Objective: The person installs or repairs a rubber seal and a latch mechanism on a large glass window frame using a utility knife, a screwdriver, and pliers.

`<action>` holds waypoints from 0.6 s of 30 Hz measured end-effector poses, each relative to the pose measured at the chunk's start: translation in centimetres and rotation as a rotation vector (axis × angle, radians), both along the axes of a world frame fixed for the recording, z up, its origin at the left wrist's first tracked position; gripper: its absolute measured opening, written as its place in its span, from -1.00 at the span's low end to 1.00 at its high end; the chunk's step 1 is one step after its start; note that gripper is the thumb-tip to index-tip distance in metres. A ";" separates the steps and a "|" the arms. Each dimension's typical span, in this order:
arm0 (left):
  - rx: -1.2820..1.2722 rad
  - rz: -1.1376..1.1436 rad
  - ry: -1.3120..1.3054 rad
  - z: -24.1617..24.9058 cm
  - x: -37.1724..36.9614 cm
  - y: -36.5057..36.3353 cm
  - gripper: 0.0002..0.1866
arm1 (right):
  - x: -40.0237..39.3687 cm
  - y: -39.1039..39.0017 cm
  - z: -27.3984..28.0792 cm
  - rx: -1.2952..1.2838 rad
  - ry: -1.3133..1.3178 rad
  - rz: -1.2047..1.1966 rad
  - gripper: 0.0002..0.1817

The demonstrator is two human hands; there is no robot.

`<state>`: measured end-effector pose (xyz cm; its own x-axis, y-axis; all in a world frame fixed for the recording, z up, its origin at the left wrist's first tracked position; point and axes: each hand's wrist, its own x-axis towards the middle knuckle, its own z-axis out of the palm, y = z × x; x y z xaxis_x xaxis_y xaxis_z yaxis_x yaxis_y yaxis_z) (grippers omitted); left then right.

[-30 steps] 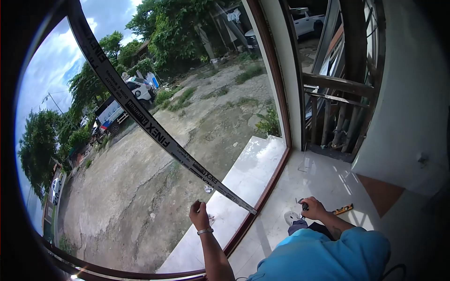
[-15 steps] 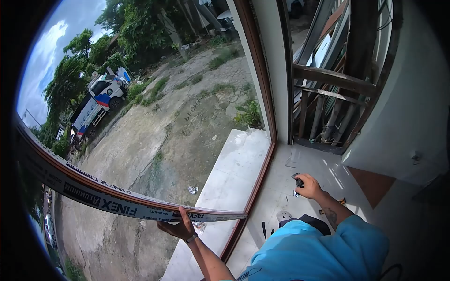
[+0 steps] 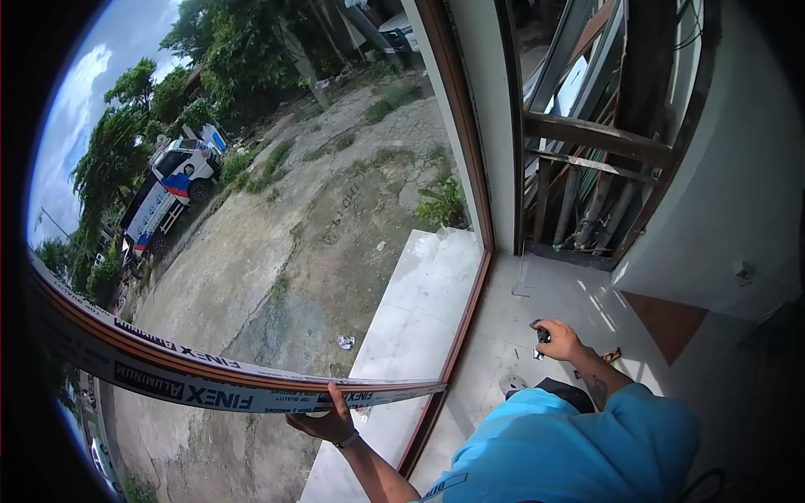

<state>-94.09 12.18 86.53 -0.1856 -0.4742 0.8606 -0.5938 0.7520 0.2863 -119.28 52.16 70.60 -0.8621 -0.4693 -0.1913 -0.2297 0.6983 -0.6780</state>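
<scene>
We are gripping a long aluminium strip (image 3: 210, 381) with our left hand (image 3: 325, 422), fingers curled up around its lower edge near its right end, and the strip is lying almost level, running off to the far left with its tip just short of the brown door frame (image 3: 457, 327). Over to the right, our right hand (image 3: 558, 342) is closing around a small dark tool (image 3: 542, 335), hovering above the pale tiled floor (image 3: 562, 298), with a yellow object (image 3: 611, 355) sitting just beyond the wrist.
</scene>
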 end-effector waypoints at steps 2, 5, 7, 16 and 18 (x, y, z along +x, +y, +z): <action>0.121 -0.053 0.072 0.1 -0.3 0.2 -0.15 | -0.9 -0.4 0.2 -0.044 0.037 0.004 -0.47; 0.160 -0.048 0.166 -0.5 -1.7 0.6 -0.12 | -2.3 -0.6 -1.0 -0.062 0.042 0.007 -0.45; 0.231 -0.020 0.207 -0.3 -1.5 1.0 -0.09 | -2.4 -0.6 -1.1 -0.055 0.030 0.042 -0.47; 0.139 -0.038 0.142 -0.4 -1.1 -0.1 -0.11 | -2.5 -2.2 0.1 -0.089 -0.013 0.112 -0.49; 0.170 -0.024 0.139 -1.0 -1.1 -0.2 -0.11 | -2.6 -0.9 -0.6 -0.077 -0.042 0.061 -0.48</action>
<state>-95.20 11.94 85.50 -0.0836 -0.6119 0.7865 -0.5226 0.6989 0.4883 -121.91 51.29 70.03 -0.8235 -0.5354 -0.1877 -0.2407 0.6294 -0.7389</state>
